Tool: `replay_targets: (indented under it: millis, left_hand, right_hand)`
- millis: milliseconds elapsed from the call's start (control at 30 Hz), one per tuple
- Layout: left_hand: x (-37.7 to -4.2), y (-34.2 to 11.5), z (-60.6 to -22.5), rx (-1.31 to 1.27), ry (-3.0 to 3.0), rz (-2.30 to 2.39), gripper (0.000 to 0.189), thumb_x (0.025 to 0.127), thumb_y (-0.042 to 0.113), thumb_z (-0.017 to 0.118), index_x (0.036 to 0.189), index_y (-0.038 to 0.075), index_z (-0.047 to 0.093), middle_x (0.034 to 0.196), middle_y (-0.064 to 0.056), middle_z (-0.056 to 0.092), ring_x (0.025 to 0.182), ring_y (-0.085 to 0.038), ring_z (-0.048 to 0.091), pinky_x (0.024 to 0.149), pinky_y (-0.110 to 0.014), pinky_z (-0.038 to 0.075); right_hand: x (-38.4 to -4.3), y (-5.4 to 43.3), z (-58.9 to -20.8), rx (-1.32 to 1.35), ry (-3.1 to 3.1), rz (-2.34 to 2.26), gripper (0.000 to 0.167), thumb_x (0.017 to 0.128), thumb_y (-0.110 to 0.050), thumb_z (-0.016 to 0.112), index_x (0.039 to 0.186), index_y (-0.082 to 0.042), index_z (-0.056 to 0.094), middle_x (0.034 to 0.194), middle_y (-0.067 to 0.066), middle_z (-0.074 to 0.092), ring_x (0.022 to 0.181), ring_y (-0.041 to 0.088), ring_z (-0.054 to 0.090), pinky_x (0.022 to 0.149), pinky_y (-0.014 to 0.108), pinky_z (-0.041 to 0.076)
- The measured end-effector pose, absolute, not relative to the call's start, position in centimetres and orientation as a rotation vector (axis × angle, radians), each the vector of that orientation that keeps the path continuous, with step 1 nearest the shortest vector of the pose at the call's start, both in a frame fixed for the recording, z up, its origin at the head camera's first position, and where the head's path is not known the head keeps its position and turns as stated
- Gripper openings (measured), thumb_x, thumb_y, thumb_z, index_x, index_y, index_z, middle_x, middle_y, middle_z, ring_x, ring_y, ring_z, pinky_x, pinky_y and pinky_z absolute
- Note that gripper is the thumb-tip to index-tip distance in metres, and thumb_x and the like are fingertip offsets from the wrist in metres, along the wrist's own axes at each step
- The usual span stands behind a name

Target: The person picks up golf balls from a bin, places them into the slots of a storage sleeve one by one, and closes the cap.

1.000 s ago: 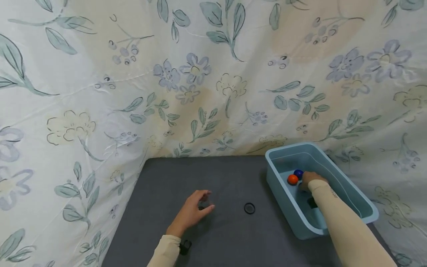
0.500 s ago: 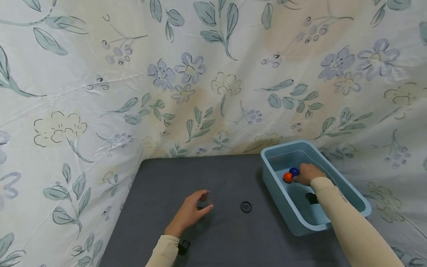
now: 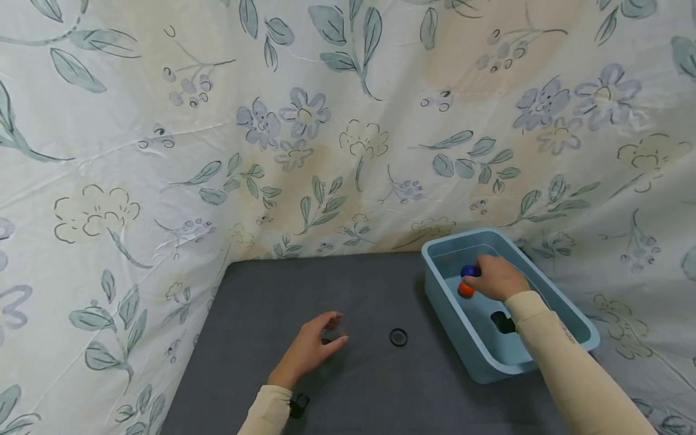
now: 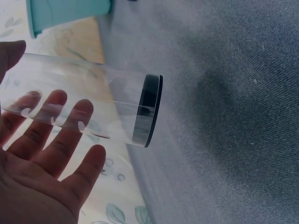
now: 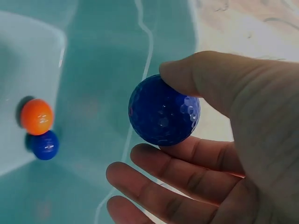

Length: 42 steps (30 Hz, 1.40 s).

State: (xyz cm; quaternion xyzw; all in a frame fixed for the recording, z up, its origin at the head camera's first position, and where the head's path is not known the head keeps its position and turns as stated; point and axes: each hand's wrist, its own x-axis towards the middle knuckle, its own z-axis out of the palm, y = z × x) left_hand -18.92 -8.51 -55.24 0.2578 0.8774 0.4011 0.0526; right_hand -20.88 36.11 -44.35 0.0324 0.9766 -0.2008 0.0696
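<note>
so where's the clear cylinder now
In the left wrist view, the clear cylinder is left of centre in the left hand, its black end pointing frame-right.

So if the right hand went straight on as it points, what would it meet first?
Likely the wall of the blue bin near its far left corner; height is unclear, so the right hand, holding a blue ball, might pass over it.

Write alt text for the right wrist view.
A right hand pinches a dimpled blue ball between thumb and fingers. Beyond it, an orange ball and a second blue ball sit together inside a blue-green bin.
</note>
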Motion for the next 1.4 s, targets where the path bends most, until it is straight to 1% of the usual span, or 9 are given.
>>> replay_targets:
  millis: [100,300,433,633,800,900,1033,1133,1400]
  left_hand:
    - [-19.0,-8.4,-55.2,0.785,2.682,1.212,0.051,0.098,0.045,0.071,0.142,0.020,0.058,0.130,-0.001,0.068,0.118,-0.023,0.068,0.100,-0.050,0.056]
    - [-19.1,-8.3,-54.8,0.776,2.691,1.202,0.051,0.098,0.044,0.072,0.141,0.021,0.059,0.130,0.001,0.068,0.117,-0.019,0.068,0.100,-0.048,0.056]
    - [-19.4,-8.1,-54.6,0.787,2.653,1.224,0.051,0.099,0.045,0.071,0.142,0.020,0.058,0.132,-0.001,0.067,0.120,-0.025,0.068,0.101,-0.049,0.056]
    - [-19.8,-7.6,-54.3,0.796,2.605,1.253,0.052,0.099,0.044,0.071,0.142,0.019,0.058,0.133,-0.004,0.067,0.123,-0.032,0.066,0.103,-0.054,0.054]
    - [-19.7,-7.3,-54.2,0.803,2.634,1.215,0.052,0.099,0.045,0.070,0.142,0.018,0.058,0.133,-0.002,0.067,0.120,-0.024,0.068,0.102,-0.050,0.055]
    - [-19.5,-7.3,-54.3,0.805,2.640,1.207,0.051,0.099,0.046,0.070,0.141,0.019,0.058,0.132,0.000,0.067,0.119,-0.020,0.068,0.101,-0.048,0.056]
    - [-19.2,-7.1,-54.3,0.807,2.608,1.231,0.049,0.099,0.045,0.070,0.140,0.021,0.059,0.131,0.000,0.068,0.119,-0.023,0.069,0.101,-0.051,0.056]
    - [-19.0,-6.9,-54.3,0.805,2.591,1.240,0.049,0.099,0.044,0.071,0.140,0.020,0.059,0.130,-0.001,0.069,0.118,-0.026,0.069,0.101,-0.052,0.056]
    - [-18.6,-6.8,-54.3,0.806,2.612,1.230,0.048,0.099,0.048,0.069,0.138,0.022,0.060,0.127,0.001,0.070,0.117,-0.024,0.070,0.099,-0.047,0.058]
  right_hand:
    - [-20.7,35.5,-43.4,0.071,2.968,-0.619,0.036,0.097,-0.034,0.072,0.101,0.000,0.062,0.087,0.014,0.067,0.070,0.024,0.057,0.056,0.034,0.045]
    - [-20.1,34.0,-41.6,-0.011,3.078,-0.676,0.048,0.097,-0.038,0.072,0.120,0.003,0.064,0.113,0.024,0.070,0.085,0.029,0.065,0.069,0.047,0.060]
    - [-19.7,32.8,-40.5,-0.067,3.109,-0.737,0.049,0.097,-0.036,0.073,0.124,0.004,0.064,0.117,0.026,0.069,0.092,0.033,0.067,0.074,0.050,0.061]
    - [-19.0,30.5,-40.4,-0.114,3.111,-0.893,0.050,0.098,-0.035,0.072,0.130,0.002,0.061,0.120,0.024,0.069,0.108,0.040,0.067,0.082,0.054,0.060]
    - [-18.3,28.0,-41.2,-0.162,3.110,-1.002,0.046,0.097,-0.035,0.075,0.127,-0.002,0.063,0.120,0.020,0.071,0.109,0.037,0.067,0.079,0.051,0.061]
    - [-17.8,26.8,-41.9,-0.197,3.104,-1.068,0.044,0.096,-0.035,0.076,0.125,-0.004,0.064,0.119,0.017,0.072,0.108,0.036,0.069,0.081,0.051,0.062]
    - [-17.1,25.1,-42.9,-0.260,3.104,-1.156,0.039,0.094,-0.033,0.079,0.121,-0.008,0.066,0.112,0.011,0.073,0.101,0.029,0.071,0.085,0.051,0.061]
    - [-16.7,23.7,-43.7,-0.319,3.095,-1.215,0.037,0.094,-0.034,0.079,0.119,-0.011,0.067,0.109,0.006,0.073,0.096,0.023,0.071,0.084,0.048,0.061]
    - [-16.1,19.9,-45.2,-0.421,3.009,-1.317,0.037,0.091,-0.037,0.082,0.118,-0.016,0.069,0.110,-0.002,0.072,0.100,0.018,0.072,0.086,0.046,0.063]
